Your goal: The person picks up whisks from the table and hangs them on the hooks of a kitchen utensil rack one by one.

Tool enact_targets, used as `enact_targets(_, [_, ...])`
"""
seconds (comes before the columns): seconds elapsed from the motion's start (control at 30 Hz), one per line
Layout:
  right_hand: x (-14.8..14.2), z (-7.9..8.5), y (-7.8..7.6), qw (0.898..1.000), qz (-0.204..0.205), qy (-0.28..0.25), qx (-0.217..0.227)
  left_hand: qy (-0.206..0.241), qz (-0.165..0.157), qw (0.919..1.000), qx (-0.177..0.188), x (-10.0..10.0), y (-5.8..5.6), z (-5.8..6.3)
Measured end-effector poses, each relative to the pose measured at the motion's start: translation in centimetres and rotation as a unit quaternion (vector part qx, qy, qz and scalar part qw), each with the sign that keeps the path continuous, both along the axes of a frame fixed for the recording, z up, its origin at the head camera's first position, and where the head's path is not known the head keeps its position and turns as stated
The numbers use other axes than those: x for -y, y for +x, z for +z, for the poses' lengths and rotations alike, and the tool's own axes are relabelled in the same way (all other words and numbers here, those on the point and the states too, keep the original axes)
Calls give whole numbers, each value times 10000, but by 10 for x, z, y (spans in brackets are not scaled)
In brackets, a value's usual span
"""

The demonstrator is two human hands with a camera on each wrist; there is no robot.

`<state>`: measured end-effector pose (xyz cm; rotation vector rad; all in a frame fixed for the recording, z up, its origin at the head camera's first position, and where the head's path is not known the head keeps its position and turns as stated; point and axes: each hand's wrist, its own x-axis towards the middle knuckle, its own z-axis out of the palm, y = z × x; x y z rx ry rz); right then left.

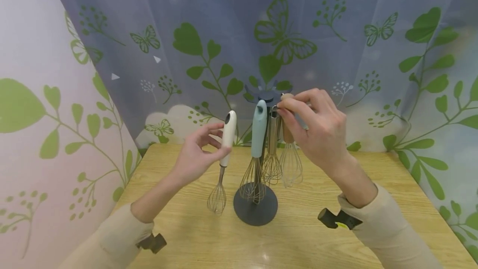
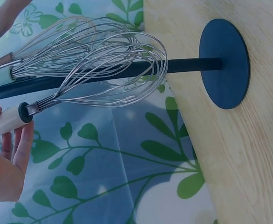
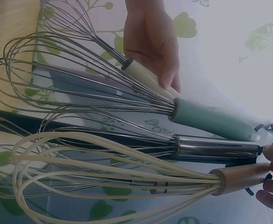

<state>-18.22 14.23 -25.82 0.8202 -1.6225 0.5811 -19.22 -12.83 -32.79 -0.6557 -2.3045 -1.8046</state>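
Note:
My left hand (image 1: 201, 148) grips the cream-white handle of a whisk (image 1: 229, 136), its small wire head pointing down beside the stand. Several other whisks hang on a dark round-based utensil stand (image 1: 255, 217). One has a pale blue-green handle (image 1: 259, 132) and faces me. Behind it is a whisk with a shiny metal handle (image 3: 215, 146). My right hand (image 1: 319, 125) pinches the top end of that metal whisk with thumb and index finger, just under the stand's hooked top (image 1: 266, 94). Close to the fingers hangs a whisk with a wooden handle (image 3: 241, 177), partly hidden in the head view.
The stand is on a light wood-grain table (image 1: 179, 240). Behind it hangs a blue-grey curtain (image 1: 231, 20) with green leaves and butterflies. Another patterned sheet (image 1: 56, 157) covers the left side. Dark wrist devices (image 1: 152, 243) sit on both sleeves.

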Motion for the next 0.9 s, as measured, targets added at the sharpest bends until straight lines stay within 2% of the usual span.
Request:
enact_targets(0.6, [1,0,0,10000,-29,29,30,-13,-184,9993,-332,-5,0,26])
enact_targets(0.9, [0,-2,1,10000,-45,12,-19,33,-120,9992,-388,-6,1,37])
